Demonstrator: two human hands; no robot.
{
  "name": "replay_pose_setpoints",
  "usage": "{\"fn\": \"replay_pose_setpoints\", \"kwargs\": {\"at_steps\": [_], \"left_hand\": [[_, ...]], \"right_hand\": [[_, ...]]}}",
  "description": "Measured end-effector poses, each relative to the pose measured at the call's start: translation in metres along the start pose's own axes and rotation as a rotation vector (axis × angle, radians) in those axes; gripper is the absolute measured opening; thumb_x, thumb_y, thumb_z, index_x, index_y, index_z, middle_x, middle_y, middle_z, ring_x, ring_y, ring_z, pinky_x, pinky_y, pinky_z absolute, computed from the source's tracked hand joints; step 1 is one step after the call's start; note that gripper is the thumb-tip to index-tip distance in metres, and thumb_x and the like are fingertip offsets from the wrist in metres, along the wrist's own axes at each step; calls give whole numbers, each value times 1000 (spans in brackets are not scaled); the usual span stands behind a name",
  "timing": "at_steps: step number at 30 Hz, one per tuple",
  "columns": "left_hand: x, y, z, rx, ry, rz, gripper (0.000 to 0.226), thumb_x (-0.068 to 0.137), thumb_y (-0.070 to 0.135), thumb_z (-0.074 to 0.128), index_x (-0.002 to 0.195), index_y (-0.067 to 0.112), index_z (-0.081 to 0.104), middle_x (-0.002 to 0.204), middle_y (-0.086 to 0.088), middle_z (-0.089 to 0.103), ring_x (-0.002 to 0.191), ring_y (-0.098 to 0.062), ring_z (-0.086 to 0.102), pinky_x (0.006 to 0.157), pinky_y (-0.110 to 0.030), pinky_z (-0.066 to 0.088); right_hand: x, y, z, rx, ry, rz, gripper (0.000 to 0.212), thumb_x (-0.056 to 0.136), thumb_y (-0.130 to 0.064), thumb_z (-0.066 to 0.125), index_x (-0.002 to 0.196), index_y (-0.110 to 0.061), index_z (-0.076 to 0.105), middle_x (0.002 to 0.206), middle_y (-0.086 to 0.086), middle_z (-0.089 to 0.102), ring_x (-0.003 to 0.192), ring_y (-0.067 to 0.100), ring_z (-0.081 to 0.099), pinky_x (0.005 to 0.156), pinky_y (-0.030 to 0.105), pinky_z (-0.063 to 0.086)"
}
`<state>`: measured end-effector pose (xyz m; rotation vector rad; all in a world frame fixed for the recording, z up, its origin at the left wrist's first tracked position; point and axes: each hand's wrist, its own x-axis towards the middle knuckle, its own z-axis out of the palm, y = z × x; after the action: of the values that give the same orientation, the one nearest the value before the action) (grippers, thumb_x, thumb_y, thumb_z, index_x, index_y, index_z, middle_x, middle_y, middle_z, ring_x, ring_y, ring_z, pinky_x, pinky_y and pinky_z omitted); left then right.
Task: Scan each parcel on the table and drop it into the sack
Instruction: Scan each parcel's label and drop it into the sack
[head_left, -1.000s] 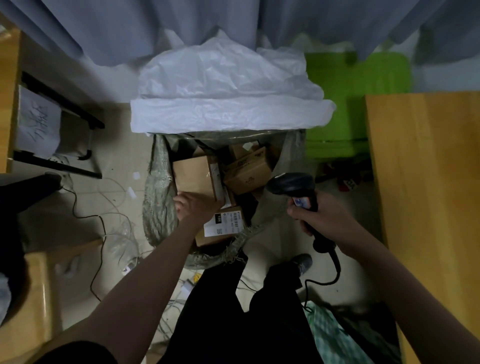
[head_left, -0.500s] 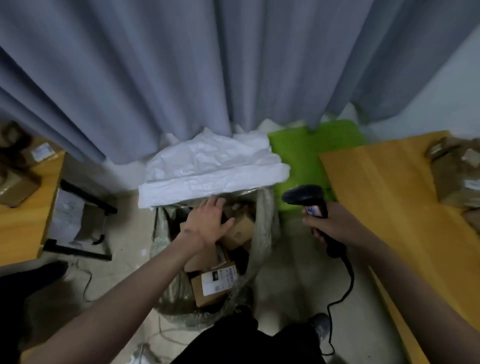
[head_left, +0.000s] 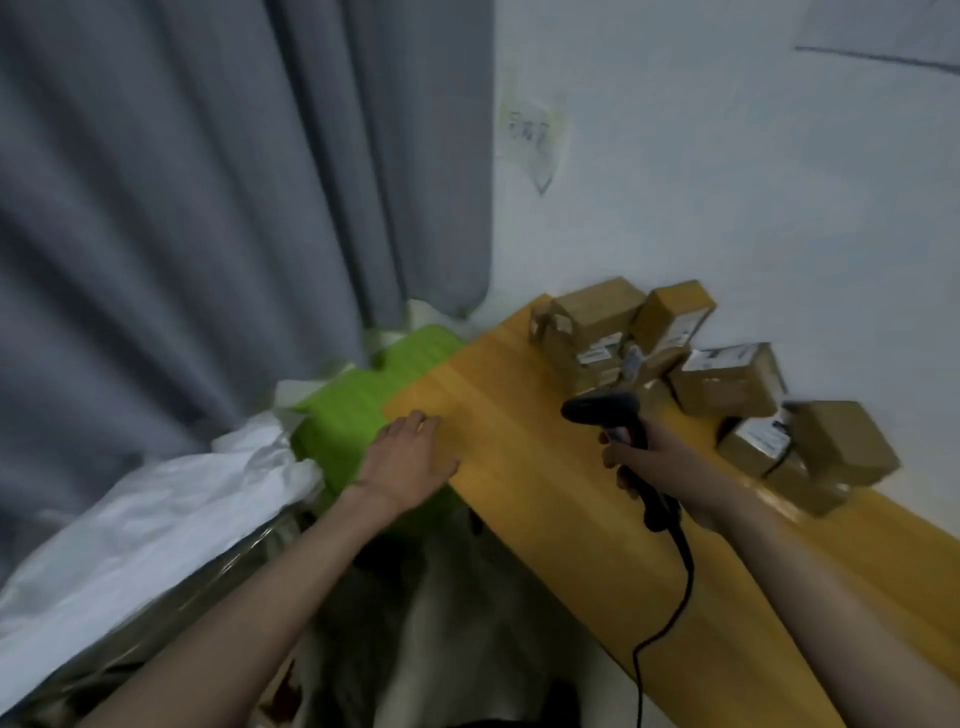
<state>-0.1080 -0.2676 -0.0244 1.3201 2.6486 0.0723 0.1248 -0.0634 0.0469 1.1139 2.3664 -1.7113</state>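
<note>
The honey-coloured wooden tabletop (head_left: 524, 467) looks smooth with a light sheen, and the brown cardboard parcels (head_left: 727, 387) on it are matt, with white paper labels. The black plastic handheld scanner (head_left: 602, 408) has a dull finish. The white woven-plastic sack (head_left: 156, 525) is crinkled, the grey cloth curtain (head_left: 208, 208) soft and matt, and the ribbed green plastic crate (head_left: 358, 410) faintly glossy.

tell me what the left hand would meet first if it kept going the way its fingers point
Probably only bare table: the left hand is at its near corner, fingers pointing up and right toward the parcels by the wall, likely the first thing met. Depth is unclear.
</note>
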Motion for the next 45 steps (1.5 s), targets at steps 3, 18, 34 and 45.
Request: {"fn": "replay_pose_setpoints", "kwargs": {"at_steps": [3, 18, 34, 45], "left_hand": [[37, 58, 3, 2, -26, 68, 70, 97, 61, 45, 152, 19, 34, 150, -5, 41, 135, -27, 45, 112, -36, 34], [185, 179, 6, 52, -152, 204, 74, 96, 60, 49, 150, 12, 38, 152, -8, 39, 137, -28, 42, 107, -41, 41], [443, 173, 21, 18, -298, 170, 111, 77, 71, 68, 156, 6, 26, 157, -22, 28, 140, -40, 33, 114, -48, 35], [455, 155, 41, -225, -276, 64, 126, 58, 72, 77, 157, 13, 26, 158, -18, 32, 143, -36, 32, 113, -47, 33]], "right_hand": [[-12, 25, -50, 20, 88, 29, 13, 97, -16, 61, 108, -11, 59, 82, 7, 62, 66, 19, 60, 64, 34, 53], [21, 81, -145, 190, 265, 134, 15, 94, -10, 62, 109, -9, 59, 79, 5, 60, 57, 11, 58, 59, 27, 51], [120, 78, -152, 298, 424, 300, 20, 93, -7, 61, 110, -17, 57, 79, 4, 60, 57, 7, 59, 57, 26, 49], [109, 86, -146, 354, 486, 369, 22, 93, -7, 60, 113, -13, 56, 80, 0, 59, 54, 6, 56, 55, 26, 47]]}}
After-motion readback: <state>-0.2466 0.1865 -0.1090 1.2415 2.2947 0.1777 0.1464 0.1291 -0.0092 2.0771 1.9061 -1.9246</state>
